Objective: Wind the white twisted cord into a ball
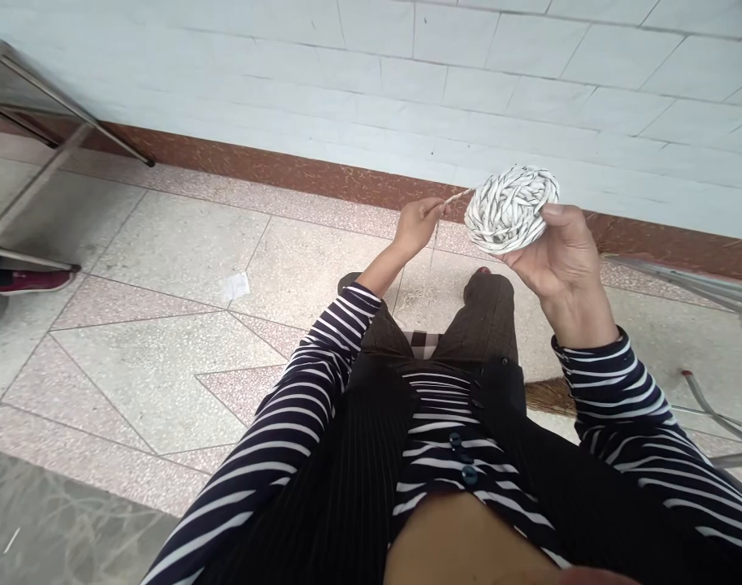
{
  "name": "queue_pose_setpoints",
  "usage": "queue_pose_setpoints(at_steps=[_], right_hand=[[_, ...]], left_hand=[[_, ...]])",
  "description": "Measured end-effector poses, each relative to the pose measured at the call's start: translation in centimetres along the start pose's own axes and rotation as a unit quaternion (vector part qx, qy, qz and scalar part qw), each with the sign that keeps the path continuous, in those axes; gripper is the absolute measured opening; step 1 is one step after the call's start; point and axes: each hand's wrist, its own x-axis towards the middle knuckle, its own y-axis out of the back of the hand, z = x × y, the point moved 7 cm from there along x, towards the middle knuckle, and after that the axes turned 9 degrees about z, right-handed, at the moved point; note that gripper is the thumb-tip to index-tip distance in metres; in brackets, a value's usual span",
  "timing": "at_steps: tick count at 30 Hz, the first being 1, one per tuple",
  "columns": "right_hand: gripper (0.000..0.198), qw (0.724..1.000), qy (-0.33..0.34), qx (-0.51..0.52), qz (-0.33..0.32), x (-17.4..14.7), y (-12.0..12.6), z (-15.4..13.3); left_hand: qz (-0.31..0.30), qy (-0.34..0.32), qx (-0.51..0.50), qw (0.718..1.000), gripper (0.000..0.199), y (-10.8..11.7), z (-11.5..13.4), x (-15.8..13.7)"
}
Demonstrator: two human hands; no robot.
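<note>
A ball of white twisted cord with thin dark strands (512, 210) is held up in front of the wall. My right hand (566, 260) grips it from the right, thumb over its near side and the other fingers underneath or behind, partly hidden. From the ball's upper left a short length of the cord (459, 197) runs taut to my left hand (420, 226). That hand pinches the cord between thumb and fingertips, a little way left of the ball.
White tiled wall (468, 89) rises ahead above a red-brown skirting. A metal-framed stool or table (47, 154) stands at left, a person's red shoe (35, 281) beneath it. White paper (235, 286) lies on the floor. At right are a straw broom (550, 396) and metal legs (712, 410).
</note>
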Motion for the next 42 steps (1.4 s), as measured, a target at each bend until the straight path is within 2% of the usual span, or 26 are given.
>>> queue_pose_setpoints(at_steps=[3, 7, 11, 14, 16, 19, 22, 25, 27, 28, 30, 32, 33, 35, 36, 37, 38, 39, 40, 42], right_hand=[[0.043, 1.0, 0.023, -0.006, 0.0, -0.4, -0.9, -1.1], [0.043, 0.999, 0.043, -0.001, -0.012, -0.2, -1.6, -2.9], [0.04, 0.996, 0.083, -0.022, -0.007, 0.1, -1.4, -4.7], [0.042, 0.994, 0.1, -0.039, 0.004, 0.2, -0.8, -5.5], [0.046, 0.994, 0.103, -0.032, 0.002, 0.1, -0.6, -5.7], [0.052, 0.994, 0.106, -0.012, -0.014, -0.7, -1.0, -5.8], [0.055, 0.992, 0.123, -0.016, -0.018, -2.3, -1.8, -6.3], [0.056, 0.988, 0.139, -0.061, 0.002, -4.2, -1.9, -7.1], [0.053, 0.986, 0.135, -0.1, 0.024, -5.1, -1.5, -7.6], [0.053, 0.984, 0.131, -0.113, 0.035, -5.5, -1.3, -7.9], [0.055, 0.983, 0.119, -0.127, 0.052, -6.1, -1.1, -8.4], [0.06, 0.982, 0.106, -0.141, 0.07, -6.5, -0.9, -8.8], [0.061, 0.981, 0.104, -0.147, 0.079, -6.6, -0.9, -8.9], [0.061, 0.979, 0.119, -0.14, 0.09, -6.5, -0.7, -9.2], [0.061, 0.979, 0.132, -0.125, 0.089, -6.3, -0.6, -9.3], [0.063, 0.98, 0.149, -0.101, 0.083, -5.9, -0.5, -9.4], [0.065, 0.981, 0.166, -0.071, 0.073, -5.4, -0.4, -9.4], [0.068, 0.981, 0.18, -0.041, 0.059, -4.9, -0.3, -9.3], [0.072, 0.981, 0.189, -0.011, 0.042, -4.4, -0.2, -9.1], [0.076, 0.981, 0.193, 0.034, 0.007, -3.6, -0.4, -8.6]], left_hand=[[-0.067, -0.007, -0.026, 0.997, 0.028, -1.2, 1.2, -0.1], [-0.172, 0.002, -0.01, 0.985, 0.029, -3.5, 0.6, -3.3], [-0.19, 0.035, 0.039, 0.98, 0.024, -3.7, -3.5, -6.7], [-0.188, 0.06, 0.111, 0.974, 0.022, -2.5, -7.7, -7.9], [-0.186, 0.079, 0.172, 0.964, 0.02, -1.2, -10.1, -7.6], [-0.154, 0.102, 0.242, 0.953, 0.021, 1.4, -11.8, -4.8], [-0.063, 0.124, 0.213, 0.967, 0.022, 4.0, -10.3, 1.0], [0.07, 0.114, 0.059, 0.989, 0.026, 5.3, -5.6, 8.1], [0.135, 0.05, -0.026, 0.989, 0.028, 4.9, -1.1, 11.9], [0.141, 0.025, -0.038, 0.989, 0.029, 4.0, 1.0, 13.1], [0.102, -0.038, -0.046, 0.993, 0.025, 1.3, 4.7, 13.6], [0.002, -0.099, -0.036, 0.994, 0.026, -2.1, 6.9, 11.2], [-0.064, -0.105, -0.028, 0.992, 0.027, -3.5, 7.0, 9.1], [-0.219, -0.06, -0.004, 0.974, 0.03, -5.5, 5.6, 4.2], [-0.29, -0.031, 0.018, 0.956, 0.03, -5.7, 4.5, 1.7], [-0.348, -0.006, 0.039, 0.937, 0.029, -5.3, 3.3, -0.3], [-0.38, 0.013, 0.059, 0.923, 0.026, -4.3, 2.2, -1.5], [-0.384, 0.026, 0.072, 0.92, 0.024, -3.0, 1.4, -1.8], [-0.361, 0.032, 0.081, 0.928, 0.022, -1.5, 0.7, -1.3], [-0.258, 0.036, 0.083, 0.962, 0.022, 1.4, 0.0, 1.8]])
